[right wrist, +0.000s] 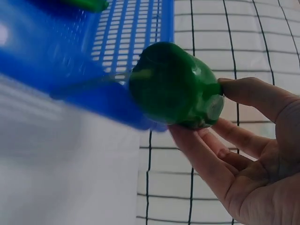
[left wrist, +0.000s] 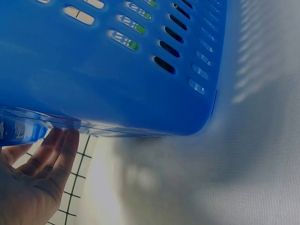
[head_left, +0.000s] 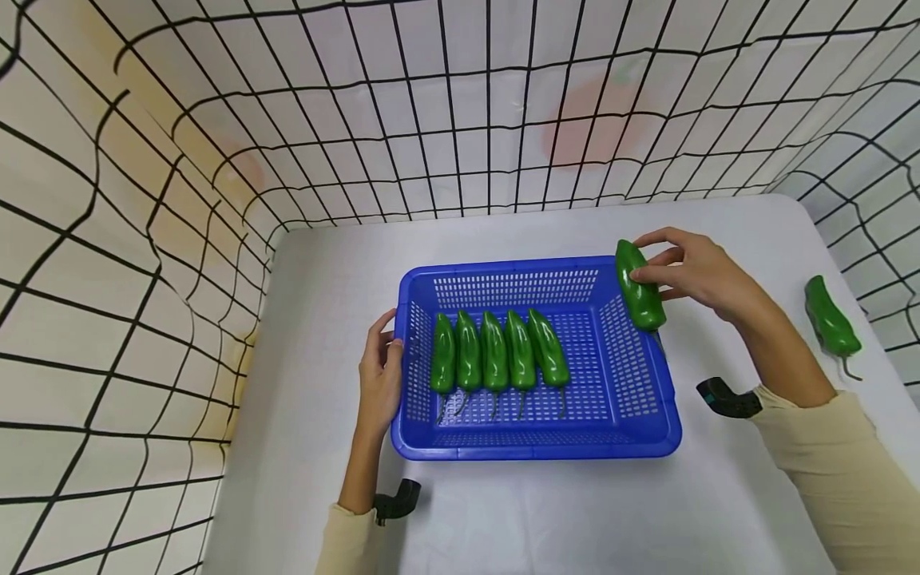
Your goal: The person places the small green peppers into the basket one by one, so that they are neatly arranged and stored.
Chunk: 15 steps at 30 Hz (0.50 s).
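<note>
A blue plastic basket (head_left: 647, 447) with slotted walls stands on the white surface. Several glossy green chili peppers (head_left: 493, 351) lie side by side in its left half, stems toward me; the rightmost leans slightly. My right hand (head_left: 700, 271) pinches another green chili pepper (head_left: 640, 287) between thumb and fingers, over the basket's right rim. Its stem end faces the camera in the right wrist view, thumb on one side and fingers below. At the basket's left side, my left hand (head_left: 381, 367) touches the outer wall under the rim with fairly straight fingers; some fingertips are hidden.
One more green chili pepper (head_left: 832, 319) lies on the white table (head_left: 309, 319) at the far right. Black wire grid (head_left: 489, 112) rises behind the table and along both sides. A black wrist camera (head_left: 726, 398) sits by the right sleeve.
</note>
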Motion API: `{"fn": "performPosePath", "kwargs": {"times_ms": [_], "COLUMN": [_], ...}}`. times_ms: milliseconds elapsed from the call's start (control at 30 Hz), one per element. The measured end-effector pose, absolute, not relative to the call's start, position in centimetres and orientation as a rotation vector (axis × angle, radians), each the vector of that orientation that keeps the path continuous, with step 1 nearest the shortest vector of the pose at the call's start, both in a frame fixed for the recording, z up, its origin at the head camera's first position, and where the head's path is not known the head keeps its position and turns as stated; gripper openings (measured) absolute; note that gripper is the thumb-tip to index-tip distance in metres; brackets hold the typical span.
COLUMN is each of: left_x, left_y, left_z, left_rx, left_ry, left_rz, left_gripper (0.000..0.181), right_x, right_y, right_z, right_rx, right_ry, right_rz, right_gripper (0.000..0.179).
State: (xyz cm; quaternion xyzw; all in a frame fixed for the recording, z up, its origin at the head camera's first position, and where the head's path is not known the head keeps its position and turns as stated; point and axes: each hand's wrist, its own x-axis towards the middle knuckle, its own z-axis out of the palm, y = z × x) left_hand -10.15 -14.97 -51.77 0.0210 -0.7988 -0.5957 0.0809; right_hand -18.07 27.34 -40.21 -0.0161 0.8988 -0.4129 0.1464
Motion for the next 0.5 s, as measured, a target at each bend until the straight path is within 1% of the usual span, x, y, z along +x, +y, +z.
{"fn": "performPosePath", "kwargs": {"times_ms": [300, 500], "left_x": [-10.1, -10.1], "left_y": [-15.0, -15.0], "left_z": [-51.8, -51.7], "left_rx": [0.073, 0.070], "left_ry": [-2.389, -2.385], "left_rz": [-1.780, -1.786], "left_gripper": [0.047, 0.046], "right_x": [-18.3, -18.3], "right_y": [24.8, 23.6], "right_z": [-40.5, -41.5], "right_rx": [-0.105, -0.161], "right_ry": [2.549, 2.475], "right_rz": [-1.205, -1.193], "right_gripper": [0.058, 0.059]}}
